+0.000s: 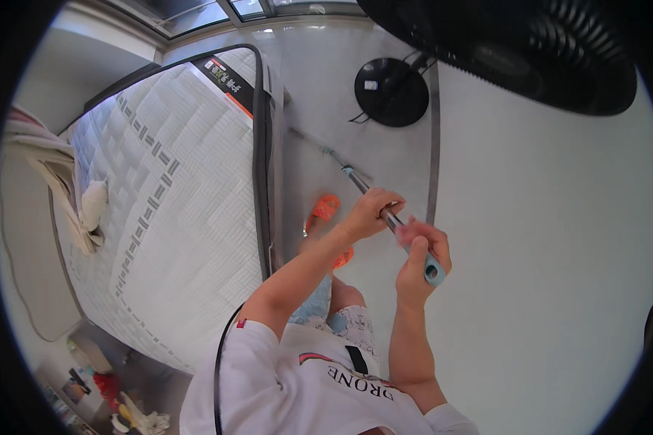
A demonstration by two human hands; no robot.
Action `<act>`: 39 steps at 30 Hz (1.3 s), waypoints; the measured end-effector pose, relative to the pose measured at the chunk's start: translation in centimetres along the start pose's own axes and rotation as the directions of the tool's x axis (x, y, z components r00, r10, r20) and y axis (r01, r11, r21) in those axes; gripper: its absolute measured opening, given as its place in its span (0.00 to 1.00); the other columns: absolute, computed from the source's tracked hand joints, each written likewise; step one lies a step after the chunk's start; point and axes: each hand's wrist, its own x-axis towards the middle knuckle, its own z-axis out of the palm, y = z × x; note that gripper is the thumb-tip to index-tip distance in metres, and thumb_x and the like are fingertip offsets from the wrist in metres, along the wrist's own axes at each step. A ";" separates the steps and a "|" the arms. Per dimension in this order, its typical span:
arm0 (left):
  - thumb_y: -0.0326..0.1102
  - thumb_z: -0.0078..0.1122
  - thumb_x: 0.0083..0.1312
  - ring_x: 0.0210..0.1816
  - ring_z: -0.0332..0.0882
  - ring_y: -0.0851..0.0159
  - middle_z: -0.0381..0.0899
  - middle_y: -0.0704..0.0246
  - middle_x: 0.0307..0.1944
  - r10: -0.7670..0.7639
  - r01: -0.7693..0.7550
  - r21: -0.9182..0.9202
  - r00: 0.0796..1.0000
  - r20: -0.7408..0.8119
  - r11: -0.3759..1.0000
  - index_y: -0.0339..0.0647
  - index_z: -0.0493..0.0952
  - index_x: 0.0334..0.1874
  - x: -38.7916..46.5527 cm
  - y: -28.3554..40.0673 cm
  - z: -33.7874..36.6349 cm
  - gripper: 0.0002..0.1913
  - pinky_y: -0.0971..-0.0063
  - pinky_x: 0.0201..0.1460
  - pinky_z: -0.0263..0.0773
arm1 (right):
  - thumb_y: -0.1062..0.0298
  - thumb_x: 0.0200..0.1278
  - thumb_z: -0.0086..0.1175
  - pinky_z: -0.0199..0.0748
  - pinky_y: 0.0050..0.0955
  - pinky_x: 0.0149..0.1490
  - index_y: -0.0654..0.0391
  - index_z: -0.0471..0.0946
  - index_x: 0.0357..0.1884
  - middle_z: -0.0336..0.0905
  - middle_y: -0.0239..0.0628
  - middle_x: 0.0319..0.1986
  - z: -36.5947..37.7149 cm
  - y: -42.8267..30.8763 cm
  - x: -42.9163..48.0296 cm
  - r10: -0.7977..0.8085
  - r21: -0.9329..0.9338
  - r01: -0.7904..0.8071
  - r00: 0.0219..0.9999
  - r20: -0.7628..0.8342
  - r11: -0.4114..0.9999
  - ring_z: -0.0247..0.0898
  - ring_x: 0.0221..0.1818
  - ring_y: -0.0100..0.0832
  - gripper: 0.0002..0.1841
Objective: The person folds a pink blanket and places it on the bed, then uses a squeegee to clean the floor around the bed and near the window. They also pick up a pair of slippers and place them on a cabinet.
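Note:
A metal pole [356, 180] with a light blue end cap [435, 271] slants from before my chest down to the grey floor. It looks like a flat mop, with a thin dark head [303, 136] lying at the floor beside the bed. My left hand [374, 213] wraps around the middle of the pole. Higher up, near the end cap, my right hand [422, 261] is closed around it, its fingers partly blurred. The pole's lower part is thin and its joint at the head is hard to make out.
A bare mattress [196, 196] with dark edging fills the left. A black fan [500, 54] looms at upper right, its round base [392, 92] on the floor. My orange slippers [325, 207] stand by the bed. Clothes [43, 147] hang over the mattress's far side.

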 end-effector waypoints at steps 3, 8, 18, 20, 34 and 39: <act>0.20 0.59 0.53 0.30 0.73 0.57 0.76 0.65 0.24 -0.092 0.092 0.004 0.995 0.037 0.996 0.40 0.78 0.39 -2.2 -3.3 1.7 0.11 0.66 0.38 0.68 | 0.75 0.63 0.49 0.72 0.41 0.53 0.64 0.73 0.34 0.77 0.38 0.26 -2.1 2.2 -1.8 -0.133 0.155 0.128 0.991 0.025 0.980 0.70 0.28 0.27 0.04; 0.20 0.61 0.56 0.36 0.74 0.59 0.78 0.66 0.31 -0.097 0.073 0.108 0.966 0.240 0.992 0.40 0.80 0.39 -2.1 -4.9 1.0 0.10 0.68 0.39 0.70 | 0.67 0.67 0.51 0.71 0.48 0.50 0.59 0.67 0.25 0.66 0.32 0.16 -3.9 1.4 -1.6 -0.191 0.132 0.171 0.968 0.161 0.976 0.66 0.22 0.30 0.13; 0.24 0.65 0.57 0.32 0.76 0.59 0.79 0.65 0.28 -0.066 0.057 0.259 0.997 0.027 0.964 0.39 0.80 0.36 0.5 -14.5 -0.5 0.06 0.72 0.38 0.71 | 0.81 0.50 0.56 0.75 0.43 0.48 0.62 0.72 0.25 0.73 0.37 0.21 -0.3 9.6 0.0 -0.219 0.233 0.203 0.975 0.044 0.951 0.69 0.25 0.33 0.05; 0.25 0.66 0.57 0.32 0.76 0.60 0.78 0.65 0.28 -0.124 0.108 0.281 0.991 0.040 0.954 0.39 0.80 0.34 -0.6 -17.4 -1.7 0.05 0.72 0.38 0.71 | 0.83 0.47 0.56 0.76 0.41 0.47 0.61 0.71 0.24 0.72 0.37 0.21 -0.7 9.9 -0.8 -0.238 0.214 0.207 0.962 0.132 0.955 0.68 0.24 0.35 0.06; 0.20 0.60 0.52 0.36 0.71 0.57 0.75 0.65 0.28 -0.129 0.118 0.157 0.990 0.059 0.981 0.41 0.76 0.30 -23.1 -12.9 21.4 0.07 0.68 0.43 0.66 | 0.82 0.41 0.53 0.73 0.40 0.38 0.63 0.69 0.19 0.67 0.38 0.17 -26.6 8.8 -19.4 -0.144 0.029 0.141 0.951 0.274 0.990 0.61 0.19 0.39 0.05; 0.18 0.58 0.49 0.38 0.68 0.57 0.72 0.67 0.28 -0.232 0.225 0.060 0.956 0.182 0.973 0.41 0.75 0.31 -32.6 -6.3 30.8 0.10 0.67 0.43 0.65 | 0.77 0.45 0.55 0.71 0.40 0.36 0.62 0.67 0.16 0.66 0.37 0.14 -35.7 5.4 -26.7 0.002 -0.012 0.000 0.988 0.156 1.000 0.59 0.16 0.37 0.08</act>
